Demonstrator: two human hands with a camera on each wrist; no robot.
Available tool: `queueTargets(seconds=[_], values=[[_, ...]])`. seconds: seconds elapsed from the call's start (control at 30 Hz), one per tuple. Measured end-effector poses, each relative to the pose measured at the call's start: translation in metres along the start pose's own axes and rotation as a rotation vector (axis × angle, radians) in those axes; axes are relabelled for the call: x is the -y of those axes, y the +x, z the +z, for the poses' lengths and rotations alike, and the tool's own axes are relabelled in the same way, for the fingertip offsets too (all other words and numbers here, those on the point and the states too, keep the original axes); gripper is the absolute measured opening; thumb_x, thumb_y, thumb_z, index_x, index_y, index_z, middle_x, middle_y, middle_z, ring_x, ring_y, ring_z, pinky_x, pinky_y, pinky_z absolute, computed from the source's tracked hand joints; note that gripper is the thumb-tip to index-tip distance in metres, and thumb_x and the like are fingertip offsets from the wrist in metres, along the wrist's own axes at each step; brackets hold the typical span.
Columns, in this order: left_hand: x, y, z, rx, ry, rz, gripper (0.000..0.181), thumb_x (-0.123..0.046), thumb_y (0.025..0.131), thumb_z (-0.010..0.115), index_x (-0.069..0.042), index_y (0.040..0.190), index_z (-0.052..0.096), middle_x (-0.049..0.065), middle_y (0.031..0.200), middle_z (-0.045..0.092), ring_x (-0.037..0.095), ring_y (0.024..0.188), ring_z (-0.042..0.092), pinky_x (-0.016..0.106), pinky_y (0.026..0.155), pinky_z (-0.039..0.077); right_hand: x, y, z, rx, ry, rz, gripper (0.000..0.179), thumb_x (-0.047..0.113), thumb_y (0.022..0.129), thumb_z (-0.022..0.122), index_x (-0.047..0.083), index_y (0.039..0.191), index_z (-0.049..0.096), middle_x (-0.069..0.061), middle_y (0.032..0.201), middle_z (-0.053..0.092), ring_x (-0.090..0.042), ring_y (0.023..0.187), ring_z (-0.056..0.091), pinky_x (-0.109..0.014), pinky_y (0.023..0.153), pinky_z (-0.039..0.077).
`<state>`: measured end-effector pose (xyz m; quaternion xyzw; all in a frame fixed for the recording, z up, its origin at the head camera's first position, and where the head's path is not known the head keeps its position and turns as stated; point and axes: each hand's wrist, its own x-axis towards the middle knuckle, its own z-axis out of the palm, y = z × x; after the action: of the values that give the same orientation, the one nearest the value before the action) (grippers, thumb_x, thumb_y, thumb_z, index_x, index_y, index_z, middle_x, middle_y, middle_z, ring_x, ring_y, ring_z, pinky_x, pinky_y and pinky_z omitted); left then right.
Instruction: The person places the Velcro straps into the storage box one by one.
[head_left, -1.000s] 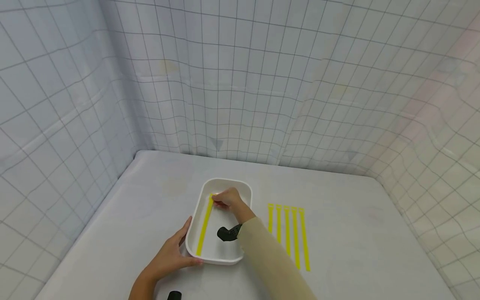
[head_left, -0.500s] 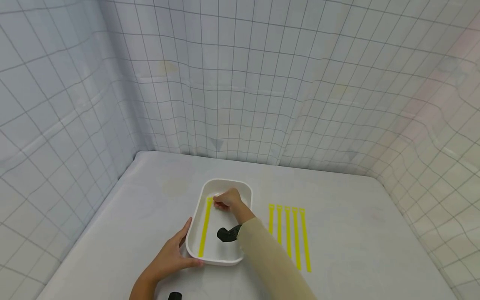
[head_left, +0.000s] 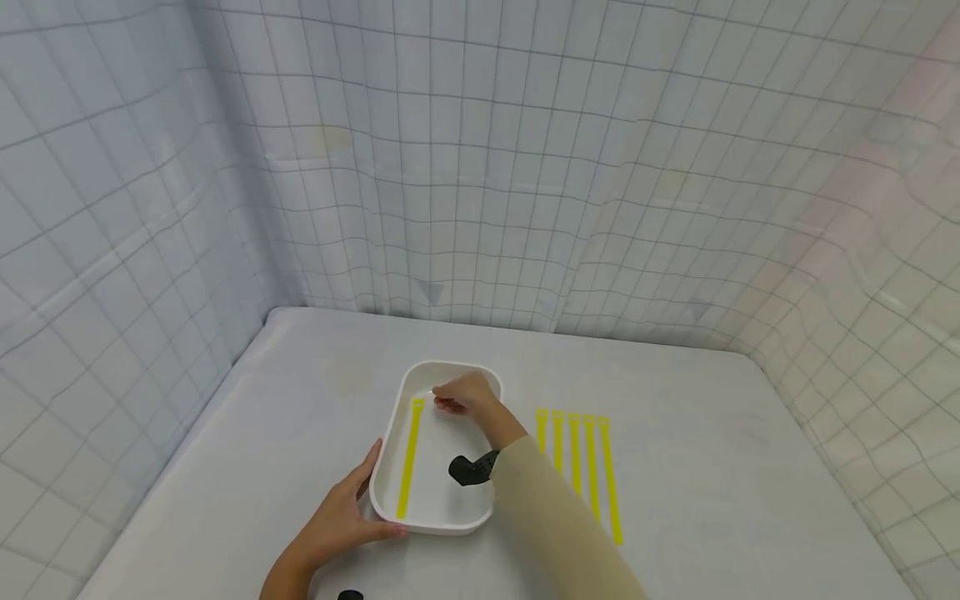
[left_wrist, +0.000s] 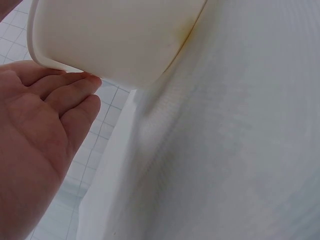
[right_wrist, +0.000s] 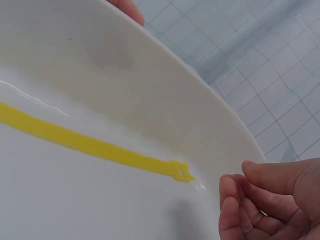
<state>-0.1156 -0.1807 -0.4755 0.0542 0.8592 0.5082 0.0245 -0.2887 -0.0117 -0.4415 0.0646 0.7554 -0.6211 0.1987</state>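
Note:
One yellow hook-and-loop cable tie (head_left: 410,458) lies lengthwise along the left side of the white tray (head_left: 450,527). Its slotted head (right_wrist: 181,172) is at the far end. My right hand (head_left: 467,394) hovers over the tray's far part, just right of that head. Its fingers are loosely curled, the thumb close to the index finger, with nothing between them. At the near left corner, my left hand (head_left: 337,515) steadies the tray, thumb at the front rim and fingers along the outer left wall. Those fingers (left_wrist: 75,95) look nearly straight in the left wrist view.
Several more yellow cable ties (head_left: 590,467) lie side by side on the white tabletop (head_left: 697,467), right of the tray; my right sleeve (head_left: 555,517) partly covers them. White gridded curtains (head_left: 480,183) rise at the back and sides.
The right hand has let go of the cable tie's head and shifted right. The tie has settled straight in the tray. The left hand stays at the tray's corner.

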Motion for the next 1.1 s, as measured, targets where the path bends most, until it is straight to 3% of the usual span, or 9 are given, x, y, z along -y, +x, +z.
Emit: queueTargets(seconds=[0.13,0.27,0.5,0.7,0.93,1.1], values=[[0.002,-0.002,-0.001,-0.018,0.023,0.036,0.119,-0.034,0.053,0.089,0.0,0.145,0.021,0.018,0.146,0.025,0.031,0.131,0.029,0.04,0.101,0.029,0.009,-0.005,-0.01,0.047,0.027,-0.035,0.013,0.003,0.08,0.069,-0.009,0.085,0.067,-0.006,0.062,0.062,-0.011,0.053,0.058,-0.021,0.056,0.052],[0.003,-0.004,-0.003,-0.023,0.028,0.025,0.119,-0.034,0.053,0.088,-0.001,0.145,0.021,0.018,0.146,0.024,0.03,0.131,0.028,0.034,0.101,0.029,0.015,-0.008,-0.019,0.076,0.037,-0.062,0.015,0.003,0.081,0.068,-0.009,0.089,0.067,-0.005,0.064,0.063,-0.01,0.055,0.059,-0.02,0.058,0.052],[0.002,-0.005,-0.003,-0.015,0.014,0.024,0.119,-0.034,0.054,0.088,0.0,0.145,0.02,0.019,0.146,0.023,0.032,0.131,0.027,0.042,0.101,0.027,0.02,-0.013,-0.038,0.087,0.008,-0.105,0.019,0.004,0.083,0.067,-0.011,0.095,0.066,-0.006,0.071,0.065,-0.011,0.06,0.061,-0.021,0.062,0.053],[0.003,-0.004,-0.002,-0.018,0.005,0.049,0.117,-0.032,0.054,0.088,0.001,0.144,0.021,0.02,0.146,0.024,0.032,0.131,0.028,0.024,0.099,0.027,0.015,-0.015,-0.061,0.059,-0.051,-0.174,0.021,0.006,0.084,0.066,-0.01,0.097,0.066,-0.009,0.079,0.067,-0.012,0.067,0.062,-0.024,0.068,0.053],[-0.001,-0.002,0.0,-0.01,0.0,0.042,0.117,-0.033,0.055,0.088,0.0,0.145,0.02,0.019,0.146,0.024,0.033,0.131,0.028,0.041,0.1,0.028,0.003,-0.014,-0.094,0.013,0.034,-0.185,0.022,0.006,0.084,0.067,-0.01,0.099,0.065,-0.011,0.085,0.067,-0.016,0.074,0.063,-0.027,0.074,0.053],[-0.001,-0.001,0.001,-0.009,-0.004,0.041,0.118,-0.033,0.055,0.088,-0.001,0.145,0.02,0.018,0.146,0.024,0.032,0.131,0.027,0.032,0.101,0.027,-0.009,-0.01,-0.111,-0.083,0.072,-0.169,0.023,0.007,0.083,0.068,-0.008,0.099,0.065,-0.01,0.085,0.067,-0.015,0.073,0.063,-0.026,0.074,0.053]])
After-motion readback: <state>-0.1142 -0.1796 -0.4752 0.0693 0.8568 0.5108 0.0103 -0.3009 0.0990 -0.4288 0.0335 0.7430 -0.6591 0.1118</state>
